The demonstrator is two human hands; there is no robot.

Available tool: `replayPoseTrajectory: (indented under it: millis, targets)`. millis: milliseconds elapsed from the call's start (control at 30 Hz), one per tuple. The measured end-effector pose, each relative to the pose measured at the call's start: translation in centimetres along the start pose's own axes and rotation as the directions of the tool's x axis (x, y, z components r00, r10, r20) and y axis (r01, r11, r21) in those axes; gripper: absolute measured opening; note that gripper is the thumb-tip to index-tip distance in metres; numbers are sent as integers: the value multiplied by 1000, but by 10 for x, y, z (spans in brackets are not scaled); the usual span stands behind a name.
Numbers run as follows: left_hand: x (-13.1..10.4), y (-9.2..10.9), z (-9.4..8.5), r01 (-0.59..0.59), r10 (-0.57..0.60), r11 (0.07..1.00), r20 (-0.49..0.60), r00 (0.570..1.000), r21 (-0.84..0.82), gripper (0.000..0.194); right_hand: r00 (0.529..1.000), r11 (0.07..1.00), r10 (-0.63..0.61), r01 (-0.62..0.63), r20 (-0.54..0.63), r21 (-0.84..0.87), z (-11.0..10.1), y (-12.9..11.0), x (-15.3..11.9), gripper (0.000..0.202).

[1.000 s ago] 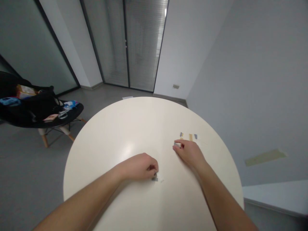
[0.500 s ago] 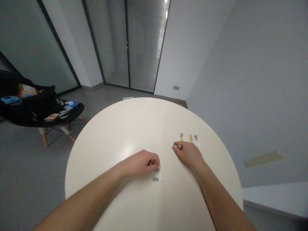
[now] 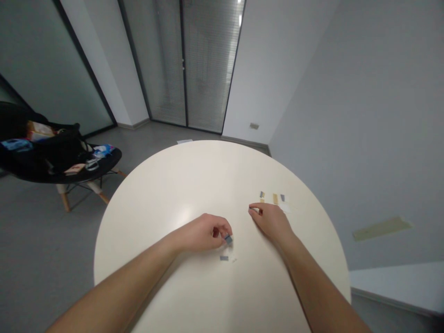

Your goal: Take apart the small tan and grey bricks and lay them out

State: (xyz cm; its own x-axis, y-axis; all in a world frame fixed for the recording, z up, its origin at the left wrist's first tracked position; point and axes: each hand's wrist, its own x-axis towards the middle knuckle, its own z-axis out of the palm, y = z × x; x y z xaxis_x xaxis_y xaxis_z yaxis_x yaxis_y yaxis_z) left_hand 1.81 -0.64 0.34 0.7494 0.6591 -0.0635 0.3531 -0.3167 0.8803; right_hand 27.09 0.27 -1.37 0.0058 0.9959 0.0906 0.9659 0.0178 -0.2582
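Pinching lightly seemed best: I had the left hand gripping the grey piece, roughly midway between the table's side edges; right hand fingertips nearly met, contents unclear.

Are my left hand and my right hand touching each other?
Apart. The head view shows a strip of white tabletop between the left hand and right hand.

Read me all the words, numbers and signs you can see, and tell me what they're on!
Nothing here can be read.
Orange-and-white packet on the black chair: too blurred.
Crinkled blue-and-white packet on that chair: too blurred.
Small flat grey piece in the left hand: too small to tell if it's marked.
Small flat tan rectangle on the round white table: also too small.
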Motion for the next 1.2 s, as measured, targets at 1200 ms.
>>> replayPoseTrajectory:
  millis: [1200]
  targets:
    - [16, -8, 2, -29, -54, 820, -128, 990, -572, 36, 922, 675, -364, 359, -132, 644, -18, -43, -24, 27]
